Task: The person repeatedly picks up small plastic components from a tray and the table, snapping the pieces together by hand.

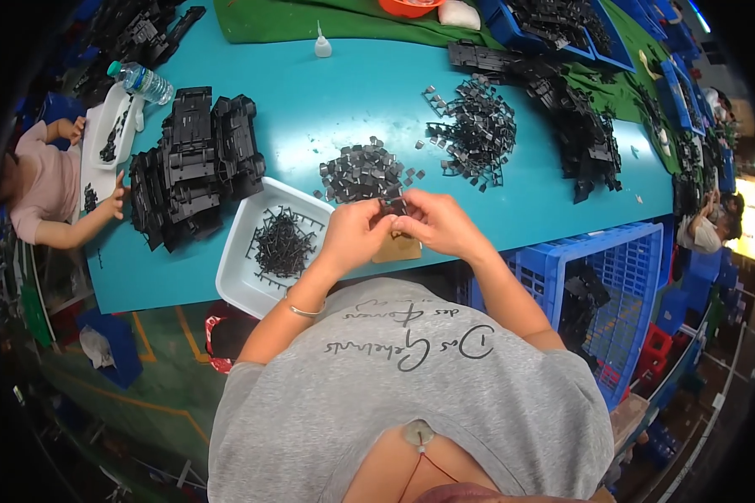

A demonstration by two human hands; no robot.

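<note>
My left hand (351,238) and my right hand (441,225) meet at the near edge of the table, thumbs and fingers pinched together. Between them they grip a small black plastic part (393,206), mostly covered by the fingers. Beneath the hands is a small tan block (397,248). Just beyond lies a heap of small dark square pieces (362,172). A white tray (233,267) beside my left forearm holds a pile of thin black plastic parts (282,244). Farther right is a heap of black clip-like parts (476,126).
Stacks of black moulded chassis parts (195,159) stand at left, with more (575,126) at right. A small white dropper bottle (322,44) and a water bottle (145,84) stand farther back. A blue crate (591,277) is at my right. Another person's arm (80,230) reaches in at left.
</note>
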